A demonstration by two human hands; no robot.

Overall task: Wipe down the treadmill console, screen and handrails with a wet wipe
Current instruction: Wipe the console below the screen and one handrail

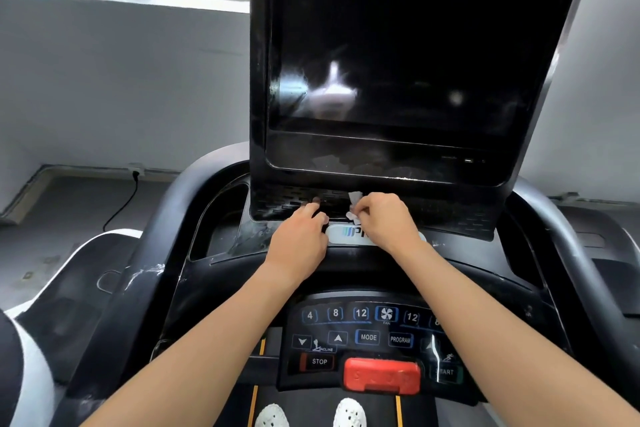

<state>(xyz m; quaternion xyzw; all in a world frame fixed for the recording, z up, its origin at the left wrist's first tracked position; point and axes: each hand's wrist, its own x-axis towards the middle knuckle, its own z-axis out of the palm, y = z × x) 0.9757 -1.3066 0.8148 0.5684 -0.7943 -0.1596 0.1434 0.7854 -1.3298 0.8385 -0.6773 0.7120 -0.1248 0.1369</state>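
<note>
Under the screen (398, 45), right hand (384, 218) pinches a wet wipe (355, 198) (white, crumpled).

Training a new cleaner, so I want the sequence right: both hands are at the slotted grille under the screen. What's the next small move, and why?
Probably slide the right hand rightward along the grille. It pinches the bunched wet wipe at the grille's middle, the left hand rests just to its left, and the grille's right stretch lies free.
</note>
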